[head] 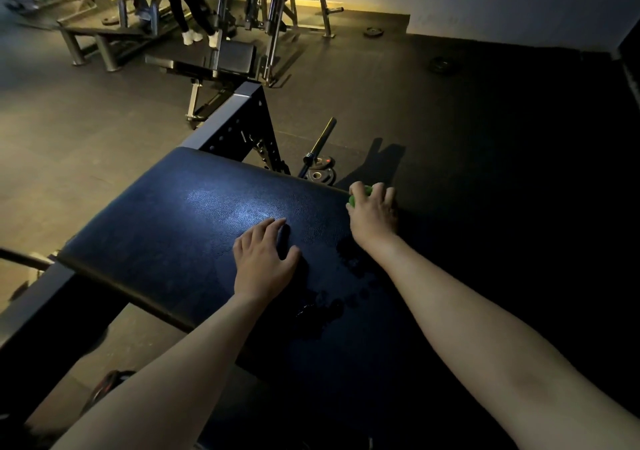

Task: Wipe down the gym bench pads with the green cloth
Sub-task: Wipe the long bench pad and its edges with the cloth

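Observation:
A dark blue padded bench pad fills the middle of the head view, glossy under a patch of light. My left hand lies flat on the pad near its centre, fingers relaxed. At the pad's far right edge my right hand grips the green cloth, which is mostly hidden under the fingers; only a small bright green bit shows. Dark wet spots mark the pad between the two forearms.
The bench's steel frame rises behind the pad. A barbell and weight plates lie on the floor just beyond. Farther back stand another bench, racks, and a person's legs. The right side is dark floor.

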Demonstrator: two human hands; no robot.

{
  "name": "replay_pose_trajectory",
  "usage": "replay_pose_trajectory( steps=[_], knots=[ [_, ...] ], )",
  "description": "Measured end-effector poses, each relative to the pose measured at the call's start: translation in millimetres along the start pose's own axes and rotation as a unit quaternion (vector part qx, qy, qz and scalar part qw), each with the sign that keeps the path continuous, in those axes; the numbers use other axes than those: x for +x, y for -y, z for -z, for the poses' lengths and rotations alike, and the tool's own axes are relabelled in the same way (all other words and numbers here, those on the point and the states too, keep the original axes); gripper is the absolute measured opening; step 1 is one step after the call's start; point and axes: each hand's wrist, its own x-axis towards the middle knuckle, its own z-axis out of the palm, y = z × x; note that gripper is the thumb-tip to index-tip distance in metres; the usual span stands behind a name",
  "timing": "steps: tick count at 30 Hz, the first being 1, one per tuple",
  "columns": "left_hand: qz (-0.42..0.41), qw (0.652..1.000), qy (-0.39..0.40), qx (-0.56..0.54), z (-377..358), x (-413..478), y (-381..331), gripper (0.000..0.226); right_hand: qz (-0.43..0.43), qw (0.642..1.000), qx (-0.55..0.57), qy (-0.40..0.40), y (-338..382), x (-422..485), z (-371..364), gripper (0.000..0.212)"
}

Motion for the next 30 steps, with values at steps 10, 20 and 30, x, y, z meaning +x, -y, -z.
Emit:
replay_pose_trajectory(
  steps=[10,20,30],
  knots=[
    [0.010,1.000,0.011,-0.001,0,0,-3,0.071,0.088,0.990,0.089,0.061,23,-39,2,0.032],
    [0.004,1.000,0.009,0.008,-1,0,-1,0.068,0.232,0.967,0.023,0.105,19,-38,7,0.052],
    [0.068,0.997,0.018,-0.021,17,-17,5,0.079,0.032,0.998,0.059,0.017,50,-15,-14,0.028]
  ],
)
